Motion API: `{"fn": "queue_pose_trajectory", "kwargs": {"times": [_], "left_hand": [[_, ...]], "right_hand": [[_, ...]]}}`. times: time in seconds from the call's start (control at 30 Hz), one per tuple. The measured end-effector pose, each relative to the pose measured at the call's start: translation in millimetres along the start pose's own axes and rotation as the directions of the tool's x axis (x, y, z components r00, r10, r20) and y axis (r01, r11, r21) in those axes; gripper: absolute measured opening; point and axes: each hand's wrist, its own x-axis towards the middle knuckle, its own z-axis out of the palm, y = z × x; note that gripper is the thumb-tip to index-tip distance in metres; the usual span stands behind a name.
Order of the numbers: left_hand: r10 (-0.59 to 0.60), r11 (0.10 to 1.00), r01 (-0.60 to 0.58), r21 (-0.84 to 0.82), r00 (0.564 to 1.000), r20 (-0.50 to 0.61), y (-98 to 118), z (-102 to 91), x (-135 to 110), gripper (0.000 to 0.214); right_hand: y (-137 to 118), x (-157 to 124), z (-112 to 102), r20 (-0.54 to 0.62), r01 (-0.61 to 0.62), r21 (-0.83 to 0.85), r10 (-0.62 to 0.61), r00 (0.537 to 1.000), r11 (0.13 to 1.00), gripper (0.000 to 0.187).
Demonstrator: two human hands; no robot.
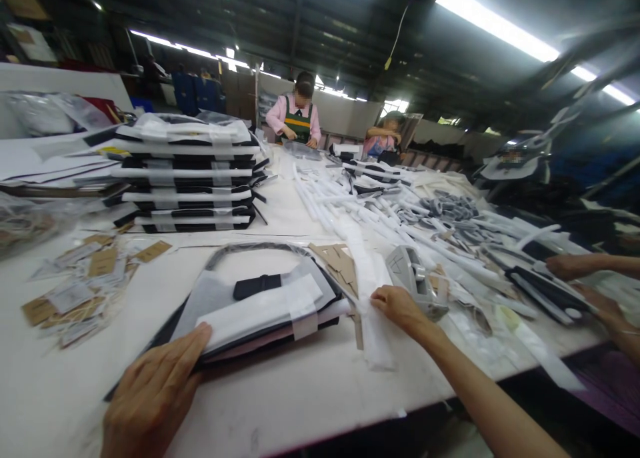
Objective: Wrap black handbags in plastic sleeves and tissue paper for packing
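Observation:
A black handbag (pixel 257 286) lies flat in front of me, its handle arching away from me. White foam sheet and translucent wrapping cover part of it. My left hand (pixel 155 385) grips the bag's near left edge, fingers on top and thumb out of sight. To the right of the bag, my right hand (pixel 400 308) pinches the edge of a white foam strip (pixel 373 331) from a pile of such strips. Brown cardboard pieces (pixel 340 265) lie between bag and strips. Just beyond my right hand stands a grey tape dispenser (pixel 407 268).
Wrapped black bags (pixel 187 178) are stacked at the back left. Paper tags with strings (pixel 90 278) lie scattered at left. Foam strips (pixel 325 191) spread over the table's middle. A co-worker's hands (pixel 575 268) handle a dark bag at right; two people work across the table.

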Motion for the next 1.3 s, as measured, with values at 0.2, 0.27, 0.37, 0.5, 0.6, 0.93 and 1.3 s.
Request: {"fn": "queue_pose_trajectory", "kwargs": {"times": [0.2,0.27,0.37,0.5,0.6,0.93,1.3], "left_hand": [[0.002,1.000,-0.002,0.031,1.000,-0.012,1,-0.2,2,0.058],[0.001,0.999,-0.001,0.037,1.000,-0.014,0,0.9,0,0.058],[0.000,1.000,0.000,0.029,1.000,-0.009,0,2.0,-2,0.059],[-0.002,1.000,0.002,0.025,1.000,-0.008,0,1.5,-3,0.061],[-0.001,1.000,0.001,0.010,1.000,-0.005,0,0.5,-1,0.062],[0.006,0.999,-0.008,-0.052,0.999,-0.036,4,-0.3,4,0.054],[-0.113,0.988,0.110,-0.107,0.993,-0.026,16,-7.0,6,0.034]], "right_hand": [[0,2,-7,0.016,-0.015,-0.034,0.016,1.000,0.999,0.023],[0,4,-8,0.010,-0.036,-0.030,0.036,0.999,0.999,0.022],[1,5,-8,-0.015,-0.057,-0.009,0.056,0.998,0.998,0.023],[3,4,-15,-0.057,-0.068,0.079,0.073,0.996,0.995,0.025],[8,2,-25,-0.099,-0.082,0.196,0.103,0.990,0.977,0.029],[-33,4,-65,-0.197,0.037,0.610,0.106,0.975,0.792,0.039],[-244,-51,-8,0.058,0.519,0.721,-0.786,0.615,0.460,0.013]]}}
